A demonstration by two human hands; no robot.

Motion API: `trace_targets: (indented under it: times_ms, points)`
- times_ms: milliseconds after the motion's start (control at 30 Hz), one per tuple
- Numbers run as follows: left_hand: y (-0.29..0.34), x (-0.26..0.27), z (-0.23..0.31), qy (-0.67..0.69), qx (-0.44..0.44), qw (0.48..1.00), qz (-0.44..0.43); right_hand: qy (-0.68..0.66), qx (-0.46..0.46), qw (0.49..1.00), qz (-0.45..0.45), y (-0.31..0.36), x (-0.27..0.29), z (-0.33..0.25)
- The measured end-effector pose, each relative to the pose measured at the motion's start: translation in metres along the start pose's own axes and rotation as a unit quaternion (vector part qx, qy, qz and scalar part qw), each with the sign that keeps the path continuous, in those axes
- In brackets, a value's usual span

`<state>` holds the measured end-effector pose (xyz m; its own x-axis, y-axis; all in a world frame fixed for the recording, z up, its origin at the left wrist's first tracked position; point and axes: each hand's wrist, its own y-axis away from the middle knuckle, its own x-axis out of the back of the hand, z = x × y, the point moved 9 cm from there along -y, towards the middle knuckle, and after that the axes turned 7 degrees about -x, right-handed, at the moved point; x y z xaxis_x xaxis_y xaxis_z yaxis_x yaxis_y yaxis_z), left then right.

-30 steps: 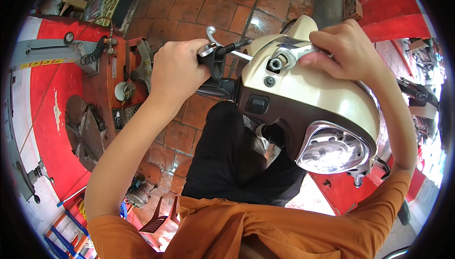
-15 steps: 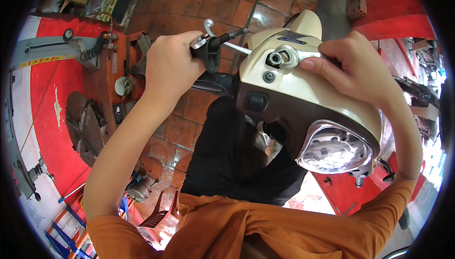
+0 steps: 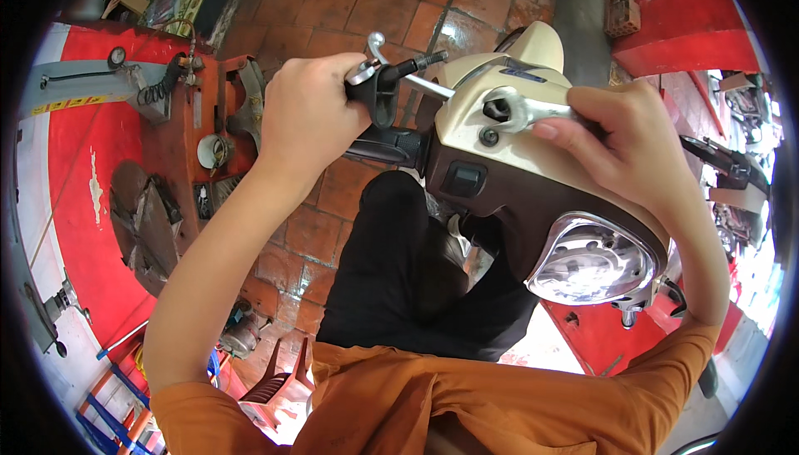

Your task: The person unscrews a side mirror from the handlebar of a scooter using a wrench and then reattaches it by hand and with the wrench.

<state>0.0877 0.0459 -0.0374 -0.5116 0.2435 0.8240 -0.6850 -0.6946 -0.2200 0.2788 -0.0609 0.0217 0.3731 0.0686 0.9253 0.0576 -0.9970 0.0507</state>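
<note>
My left hand (image 3: 310,114) is closed round a black threaded stem (image 3: 416,65) with a rubber boot and a silver piece at its base; the rest of it is hidden in my fist. My right hand (image 3: 620,139) grips a silver open-end wrench (image 3: 545,110) between thumb and fingers. The wrench's jaw lies beside a dark round hole (image 3: 497,109) in the scooter's cream handlebar cover (image 3: 574,159). Just below the hole sits a small round fastener (image 3: 488,136). A silver brake lever (image 3: 433,87) runs behind the stem, over the black handlebar grip (image 3: 387,147).
The scooter's headlight (image 3: 593,259) faces my lap on the right. A red machine (image 3: 208,105) with a gauge stands at the left. Below it is a small red plastic chair (image 3: 279,392). Tiled floor (image 3: 358,9) stretches ahead, and bricks (image 3: 622,9) lie at the far right.
The wrench's jaw has shifted against the cover, and the hole beside it now looks dark where a hex fitting showed. Both hands keep their holds; the view has shifted slightly.
</note>
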Motion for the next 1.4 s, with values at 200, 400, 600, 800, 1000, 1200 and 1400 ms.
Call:
trace_targets:
  times_ms: [200,400,600,800,1000,1200,1400]
  points:
    - [0.0,-0.002,-0.006,-0.015,0.03,0.999,-0.014,0.019,-0.012,1.0,0.004,-0.001,-0.001,0.005]
    - [0.001,-0.001,0.0,0.015,-0.005,1.0,0.011,0.02,-0.016,1.0,-0.014,-0.003,-0.004,0.005]
    - [-0.001,-0.002,0.0,-0.021,-0.011,1.0,-0.002,0.07,0.083,0.994,-0.035,-0.017,-0.01,0.005]
    - [-0.003,-0.005,-0.001,-0.038,-0.001,0.999,-0.028,0.169,0.154,0.973,0.023,-0.021,-0.007,0.007]
    - [-0.006,-0.007,-0.001,-0.04,-0.009,0.998,-0.037,0.315,0.325,0.882,0.129,-0.067,0.003,-0.035]
    - [-0.002,-0.005,-0.004,0.005,-0.014,1.0,-0.007,0.32,0.437,0.803,0.25,-0.07,0.014,-0.055]
    - [0.0,-0.003,-0.001,-0.008,-0.009,1.0,-0.007,0.306,0.198,0.889,0.279,-0.043,0.086,-0.028]
